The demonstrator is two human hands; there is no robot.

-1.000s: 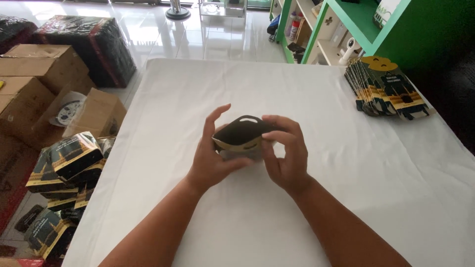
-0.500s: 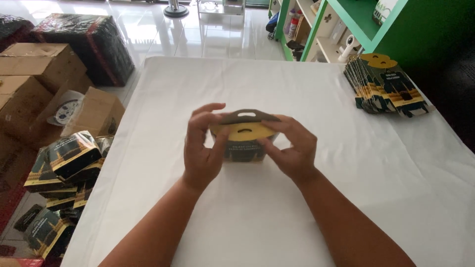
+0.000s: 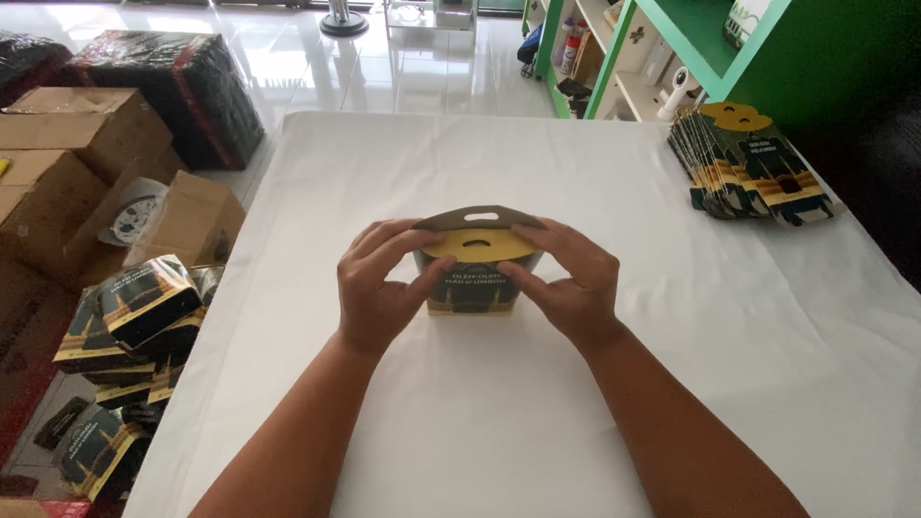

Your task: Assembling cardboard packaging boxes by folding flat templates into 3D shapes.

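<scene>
- Head view: printed cardboard, dark with yellow trim — a small carton (image 3: 477,273) with a curved handle flap on top stands at frame centre on the white table (image 3: 460,422).
- Left hand (image 3: 376,288) wraps the carton's left side, thumb across the front panel, fingers reaching up to the handle flap; closed on it, not clenched.
- Right hand (image 3: 566,280) mirrors this on the right side, thumb on the front, fingertips pressing the yellow flap down. Both hands have hold of the carton.
- Judgement on handling: thin folded card, light and seemingly empty; panels look stiff along creases but would dent under a hard squeeze. Glossy print may be a little slippery. Best held at side walls or the handle cut-out, not mid-panel.
- Upper right of frame: stack of flat unfolded cartons (image 3: 753,168) near the table edge, well apart from the hands.
- Lower left, off the table: pile of folded cartons (image 3: 134,336); brown cardboard boxes (image 3: 67,153) above them.
</scene>
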